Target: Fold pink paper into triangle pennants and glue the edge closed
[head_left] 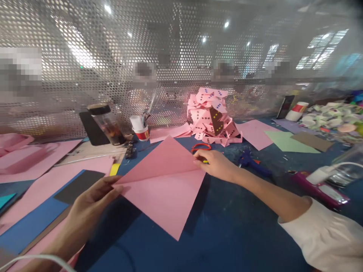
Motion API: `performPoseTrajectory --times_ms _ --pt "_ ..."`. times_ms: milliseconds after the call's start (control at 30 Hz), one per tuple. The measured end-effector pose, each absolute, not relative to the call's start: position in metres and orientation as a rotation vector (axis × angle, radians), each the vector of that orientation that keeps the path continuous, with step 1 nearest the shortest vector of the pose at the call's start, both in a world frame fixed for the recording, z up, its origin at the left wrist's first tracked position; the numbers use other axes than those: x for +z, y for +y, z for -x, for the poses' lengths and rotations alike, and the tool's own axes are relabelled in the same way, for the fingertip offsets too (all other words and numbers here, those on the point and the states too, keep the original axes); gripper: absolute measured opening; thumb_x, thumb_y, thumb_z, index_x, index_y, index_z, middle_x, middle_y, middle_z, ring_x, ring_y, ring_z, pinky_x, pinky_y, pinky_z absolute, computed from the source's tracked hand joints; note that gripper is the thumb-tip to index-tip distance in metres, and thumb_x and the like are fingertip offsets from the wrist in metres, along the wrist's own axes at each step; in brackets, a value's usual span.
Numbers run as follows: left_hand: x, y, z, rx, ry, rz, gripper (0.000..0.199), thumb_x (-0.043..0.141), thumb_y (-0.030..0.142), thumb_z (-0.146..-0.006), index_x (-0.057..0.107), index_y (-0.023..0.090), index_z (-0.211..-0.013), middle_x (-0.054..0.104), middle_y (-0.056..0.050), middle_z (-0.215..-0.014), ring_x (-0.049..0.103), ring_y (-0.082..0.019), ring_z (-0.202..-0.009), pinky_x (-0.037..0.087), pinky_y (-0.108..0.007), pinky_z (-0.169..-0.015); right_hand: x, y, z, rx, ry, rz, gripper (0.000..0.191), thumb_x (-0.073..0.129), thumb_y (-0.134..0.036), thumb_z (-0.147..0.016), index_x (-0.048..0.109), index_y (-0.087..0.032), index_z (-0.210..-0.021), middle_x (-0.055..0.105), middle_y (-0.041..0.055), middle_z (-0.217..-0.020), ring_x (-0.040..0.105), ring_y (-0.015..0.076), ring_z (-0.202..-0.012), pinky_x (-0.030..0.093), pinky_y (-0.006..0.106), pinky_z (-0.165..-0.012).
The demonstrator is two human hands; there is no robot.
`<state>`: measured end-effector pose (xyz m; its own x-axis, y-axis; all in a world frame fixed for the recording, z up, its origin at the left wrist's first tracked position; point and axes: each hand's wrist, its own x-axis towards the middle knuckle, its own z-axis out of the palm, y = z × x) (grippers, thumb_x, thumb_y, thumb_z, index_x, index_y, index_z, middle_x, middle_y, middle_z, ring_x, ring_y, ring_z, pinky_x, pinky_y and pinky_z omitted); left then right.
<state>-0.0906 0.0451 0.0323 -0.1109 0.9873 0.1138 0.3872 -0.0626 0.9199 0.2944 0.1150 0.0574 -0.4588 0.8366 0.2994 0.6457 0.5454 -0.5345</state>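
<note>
A pink paper sheet (164, 192) with a crease running across its middle is held up over the dark blue table (227, 226). My left hand (96, 196) pinches its left corner between thumb and fingers. At the right corner, my right hand (215, 164) has its fingers closed on the paper. Just behind the right hand lie red-handled scissors (200, 146), partly hidden. Further back stands a pile of folded pink paper pieces (210, 117) with dots on them.
Pink, blue and dark sheets (36, 219) lie at the left. A jar (109, 126) and a paper cup (141, 132) stand behind. To the right are a blue glue gun (252, 162), a magenta device (320, 189), coloured papers (289, 142) and a white cable.
</note>
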Motion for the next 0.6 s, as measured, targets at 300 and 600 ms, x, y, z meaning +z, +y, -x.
performPoseTrajectory --times_ms 300,600 --pt "0.038 0.043 0.08 1.138 1.312 -1.109 0.051 0.086 0.051 -0.074 0.073 0.028 -0.119 0.078 -0.007 -0.123 0.077 -0.027 -0.106 0.067 -0.032 -0.083 0.067 0.104 -0.282 0.689 -2.12 1.072 0.011 0.062 -0.029 -0.098 0.065 -0.02 -0.093 0.074 0.0015 -0.092 0.067 0.0155 -0.083 0.049 0.029 -0.078" --pt "0.033 0.044 0.084 1.228 1.235 -1.07 0.027 0.091 0.041 -0.068 0.079 0.024 -0.085 0.082 -0.005 -0.089 0.077 -0.022 -0.077 0.065 -0.03 -0.07 0.078 0.091 -0.278 0.743 -2.128 0.856 0.012 0.064 -0.032 -0.099 0.067 -0.02 -0.1 0.072 0.0037 -0.102 0.067 0.0172 -0.095 0.052 0.032 -0.09"
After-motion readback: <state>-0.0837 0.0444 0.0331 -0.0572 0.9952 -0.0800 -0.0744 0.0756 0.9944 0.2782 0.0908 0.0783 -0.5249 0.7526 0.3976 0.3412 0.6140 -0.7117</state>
